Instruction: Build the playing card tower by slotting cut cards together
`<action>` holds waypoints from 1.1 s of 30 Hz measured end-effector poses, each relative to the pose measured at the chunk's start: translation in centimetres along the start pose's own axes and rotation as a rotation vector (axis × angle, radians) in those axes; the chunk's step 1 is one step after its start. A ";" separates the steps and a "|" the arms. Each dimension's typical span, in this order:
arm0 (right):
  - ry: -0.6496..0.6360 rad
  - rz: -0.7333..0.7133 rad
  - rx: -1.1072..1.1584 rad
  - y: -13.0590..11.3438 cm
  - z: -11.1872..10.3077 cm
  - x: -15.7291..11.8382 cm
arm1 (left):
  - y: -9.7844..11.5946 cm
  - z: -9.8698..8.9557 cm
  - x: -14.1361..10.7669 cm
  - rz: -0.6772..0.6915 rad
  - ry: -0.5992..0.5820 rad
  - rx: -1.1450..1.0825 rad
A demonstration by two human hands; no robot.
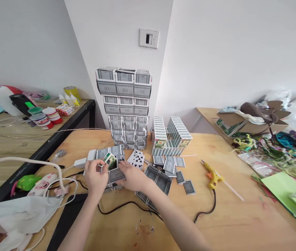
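My left hand (pixel 97 176) pinches a small green playing-card pack (pixel 110 160) between thumb and fingers, tilted over the opening of a box built from playing cards (pixel 115 175). My right hand (pixel 134 177) grips that box at its right side, fingers over the upper edge and thumb against the front. The inside of the box is mostly hidden by the hands and the pack. Close to my right forearm lies an open tray of patterned cards (pixel 160 177), partly covered by the arm. Behind it are face-up playing cards (pixel 138 159) and scissors (pixel 158 166).
A tall card-built tower (pixel 128 108) stands against the wall, beside a structure of stacked card packs (pixel 172 137). Loose cards (pixel 189 187) and a yellow glue gun (pixel 212 176) lie to the right. Black cable (pixel 127 204) crosses the front. A craft-stuff heap (pixel 263 153) fills the far right.
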State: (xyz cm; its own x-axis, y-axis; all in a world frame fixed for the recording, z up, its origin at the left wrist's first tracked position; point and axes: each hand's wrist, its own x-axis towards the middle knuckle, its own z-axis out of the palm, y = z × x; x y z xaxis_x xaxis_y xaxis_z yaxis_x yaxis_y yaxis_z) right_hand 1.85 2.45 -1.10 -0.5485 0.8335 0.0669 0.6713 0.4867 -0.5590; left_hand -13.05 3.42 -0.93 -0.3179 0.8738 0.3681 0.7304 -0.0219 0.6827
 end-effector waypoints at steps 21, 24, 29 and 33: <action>0.624 0.484 -0.253 2.2 -0.6 -14.7 | 3.1 4.0 -9.5 0.030 -0.807 -0.127; 0.563 0.423 -0.252 1.7 0.7 -16.1 | 3.6 3.9 -9.1 -0.031 -0.868 0.056; 0.541 0.259 -0.201 0.7 3.7 -16.5 | 5.1 2.8 -8.4 0.006 -0.864 0.060; 0.653 0.202 -0.102 0.3 0.5 -17.0 | 5.2 1.0 -8.0 -0.123 -0.720 -0.424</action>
State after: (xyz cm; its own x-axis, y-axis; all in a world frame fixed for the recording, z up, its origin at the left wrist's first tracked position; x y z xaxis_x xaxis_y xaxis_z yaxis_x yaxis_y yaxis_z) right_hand 11.09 -11.72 -2.83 -0.0165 0.8817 0.4716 0.7899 0.3006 -0.5345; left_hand -6.14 -3.24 -0.99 0.1873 0.9751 -0.1186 0.3812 0.0391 0.9237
